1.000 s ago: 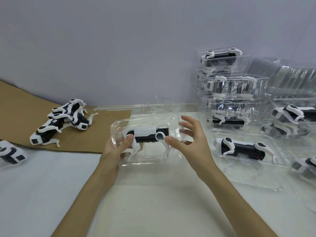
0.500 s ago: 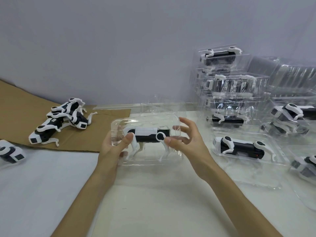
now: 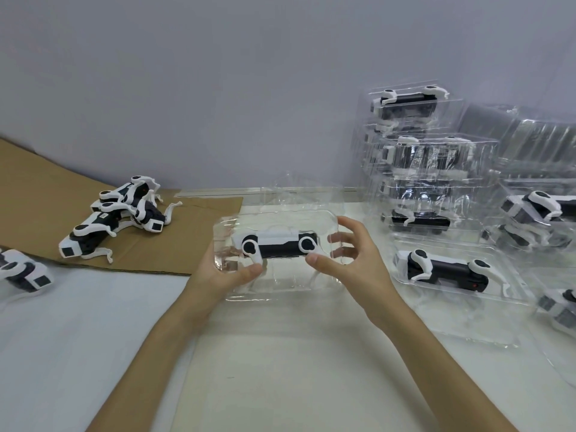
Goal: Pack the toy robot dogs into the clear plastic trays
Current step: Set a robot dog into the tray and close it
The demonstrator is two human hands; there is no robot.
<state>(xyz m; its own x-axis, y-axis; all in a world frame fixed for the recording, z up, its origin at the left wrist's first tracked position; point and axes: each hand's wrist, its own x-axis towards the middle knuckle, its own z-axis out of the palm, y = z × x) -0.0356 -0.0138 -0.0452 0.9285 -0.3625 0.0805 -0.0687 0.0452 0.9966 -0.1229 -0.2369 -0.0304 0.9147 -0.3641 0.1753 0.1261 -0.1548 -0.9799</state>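
Note:
A clear plastic tray (image 3: 280, 210) is held up over the table centre with a black-and-white toy robot dog (image 3: 277, 244) lying on its side in it. My left hand (image 3: 218, 275) grips the tray's left end, thumb on the front near the dog's leg. My right hand (image 3: 349, 260) grips the right end, thumb below the dog's rear joint and fingers curled behind the plastic. Loose dogs (image 3: 124, 213) lie piled on brown cardboard (image 3: 37, 198) at the left.
Packed trays are stacked at the right rear (image 3: 420, 151). A tray holding another dog (image 3: 445, 269) lies flat just right of my right hand. More packed trays (image 3: 539, 210) crowd the right edge. One more loose dog (image 3: 21, 269) lies at the far left on the white table (image 3: 280, 369).
The tray with its dog has tilted toward me, so the dog's side and both round joints now face the camera. My left thumb slid lower on the tray front; my right fingers closed on the tray.

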